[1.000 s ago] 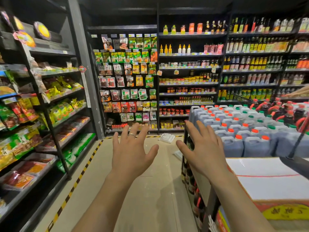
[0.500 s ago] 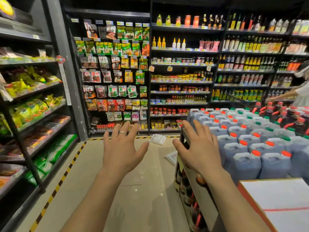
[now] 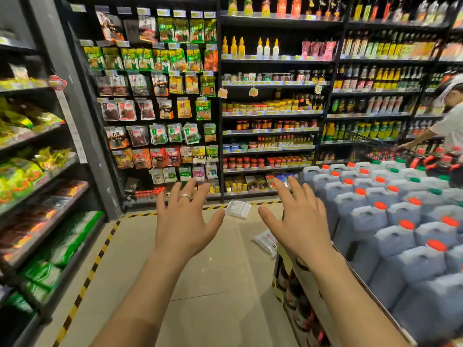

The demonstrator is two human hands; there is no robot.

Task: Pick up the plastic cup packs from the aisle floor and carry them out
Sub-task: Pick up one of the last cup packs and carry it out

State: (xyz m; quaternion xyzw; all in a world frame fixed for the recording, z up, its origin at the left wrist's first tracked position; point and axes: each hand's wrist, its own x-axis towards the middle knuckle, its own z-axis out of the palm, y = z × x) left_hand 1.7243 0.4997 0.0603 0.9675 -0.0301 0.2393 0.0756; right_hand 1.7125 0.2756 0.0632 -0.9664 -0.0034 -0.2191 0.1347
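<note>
On the floor [image 3: 213, 284] ahead: far pack [image 3: 238, 209] by the striped tape [image 3: 140, 214], near pack [image 3: 266, 241] just beside the corner of the jugs [image 3: 390, 221]; probably cups, too blurred to confirm. Raised in front, apart from both packs: left hand [image 3: 184, 226] and right hand [image 3: 300, 221], fingers spread wide, holding and touching nothing. Beyond, stocked shelves [image 3: 270, 113]; far right, a person [image 3: 448, 121].

Both arms stretch forward, bare forearms side by side. Left hand [image 3: 184, 227] and right hand [image 3: 299, 225] are held out palms down, backs up, fingers spread and straight, thumbs pointing inward. Both hands hold nothing. Ring [image 3: 185, 196] on a left finger.
</note>
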